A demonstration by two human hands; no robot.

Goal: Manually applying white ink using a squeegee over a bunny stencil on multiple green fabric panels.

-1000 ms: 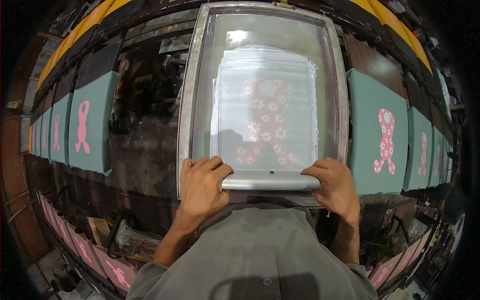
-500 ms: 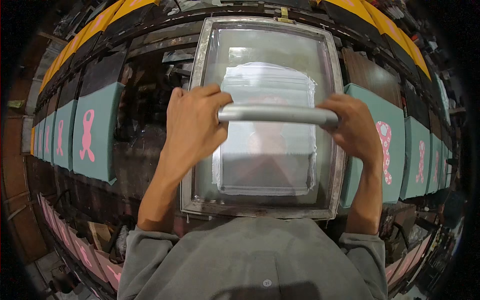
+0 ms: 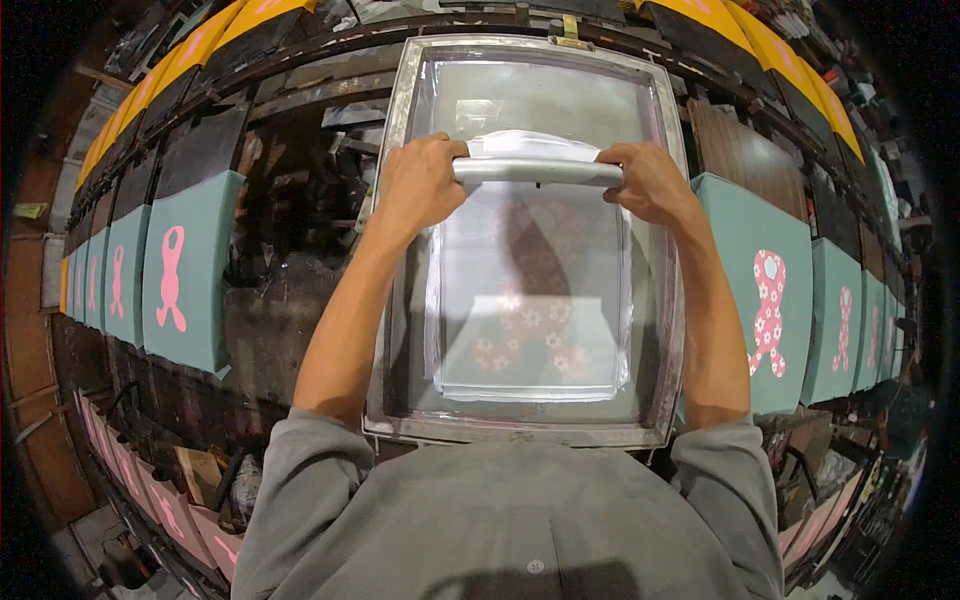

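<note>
Left hand (image 3: 420,183): closed around the bar's left end
Right hand (image 3: 650,183): closed around its right end
Bar (image 3: 540,172): crosswise over the upper part of the framed screen (image 3: 590,90)
Green cloths (image 3: 205,270): on both sides

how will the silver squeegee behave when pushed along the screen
The silver squeegee is probably stiff, since it looks metallic and runs straight without sagging. It would likely slide fairly easily, as the white ink smeared on the screen looks wet. Left loose, it might tip, given its long, narrow shape.
</note>
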